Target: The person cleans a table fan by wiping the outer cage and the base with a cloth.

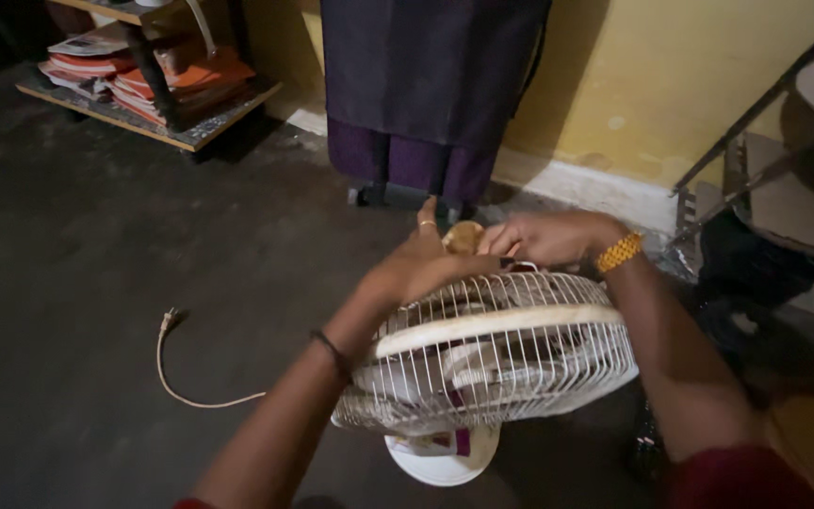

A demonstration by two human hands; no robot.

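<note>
A white table fan [492, 353] with a wire cage lies tilted in front of me, its round base [442, 460] toward me. My left hand [423, 261] rests on the far top of the cage, a ring on one finger. My right hand [546, 238], with a gold bracelet at the wrist, reaches over the cage's back. Both hands meet at a small brownish round thing [464, 236] behind the cage; which hand grips it is unclear.
The fan's cord with its plug [170, 322] trails across the dark floor at left. A dark cloth-covered thing on wheels [426, 85] stands by the yellow wall. A low shelf with stacked books [143, 80] is far left, a metal rack [784, 151] at right.
</note>
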